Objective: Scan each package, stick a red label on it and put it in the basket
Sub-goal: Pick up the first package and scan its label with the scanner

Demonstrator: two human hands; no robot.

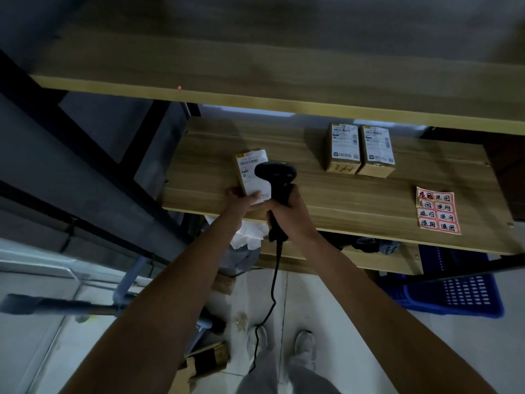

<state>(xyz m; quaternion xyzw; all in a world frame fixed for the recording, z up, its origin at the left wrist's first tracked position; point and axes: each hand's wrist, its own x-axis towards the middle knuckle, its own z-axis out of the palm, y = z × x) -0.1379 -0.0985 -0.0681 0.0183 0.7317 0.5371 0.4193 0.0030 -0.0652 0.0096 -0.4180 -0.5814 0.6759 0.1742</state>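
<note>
A small cardboard package (250,170) with a white shipping label lies near the front left of the wooden shelf (355,194). My left hand (241,200) grips its near end, thumb on the label. My right hand (287,211) grips the handle of a black barcode scanner (275,173), whose head hangs just over the package's label. Two more labelled packages (359,150) stand side by side at the back of the shelf. A sheet of red labels (436,212) lies at the shelf's front right. The blue basket (454,297) sits on the floor at the lower right.
An upper wooden shelf (255,66) overhangs the working shelf. The scanner's cable (271,297) hangs to the floor between my arms. Crumpled white paper (247,237) and bags lie under the shelf's front edge. Cardboard scraps (207,362) and a grey trolley handle (56,305) are on the left.
</note>
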